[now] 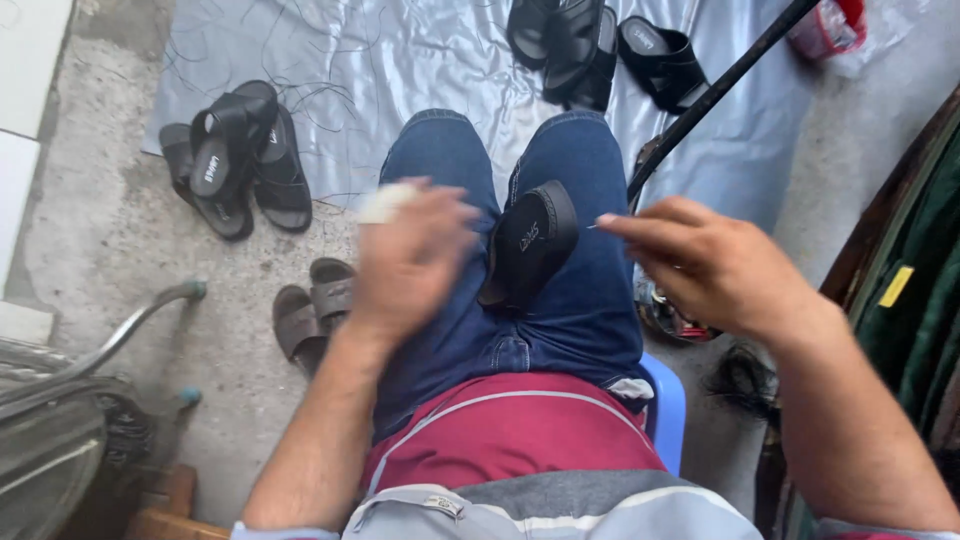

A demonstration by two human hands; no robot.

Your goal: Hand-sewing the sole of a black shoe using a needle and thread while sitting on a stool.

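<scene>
Wedging black sandal (528,243) between knees for steadiness; right hand (715,265) pinching thin needle (593,225); left hand (410,260) blurred, grip unclear.

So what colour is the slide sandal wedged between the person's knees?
Black slide sandal, with a small pale mark on its strap; head view.

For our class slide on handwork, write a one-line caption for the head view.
Seated person with a black sandal between the knees, left hand blurred beside it, right hand pinching a thin needle.
</scene>
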